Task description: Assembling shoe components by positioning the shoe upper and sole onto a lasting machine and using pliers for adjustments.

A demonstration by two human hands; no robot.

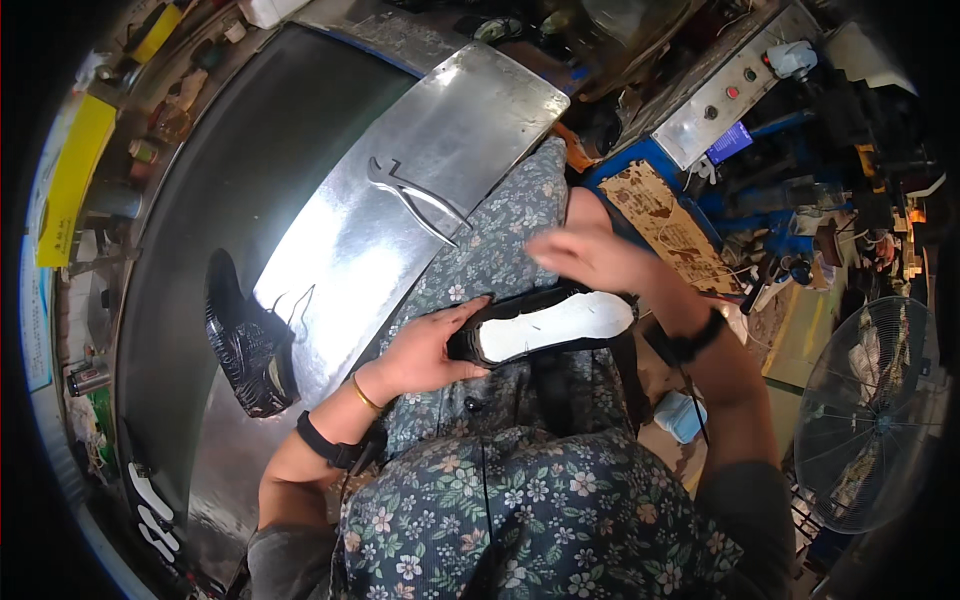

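Note:
A black shoe [590,340] lies sole-up across my lap, its white insole board [555,325] facing me. My left hand [430,345] grips the shoe's heel end. My right hand [585,255] hovers flat just above the toe end, fingers together and blurred; I cannot tell whether it touches the shoe. Both wrists wear black straps, and a thin gold bangle is on the left one.
A metal-topped bench [440,150] stretches to my left with pincers [415,200] lying on it. A second black shoe [245,345] sits on the dark belt [230,180]. White insoles [150,510] lie lower left. A fan [870,410] stands at right, with a control box [730,95] beyond.

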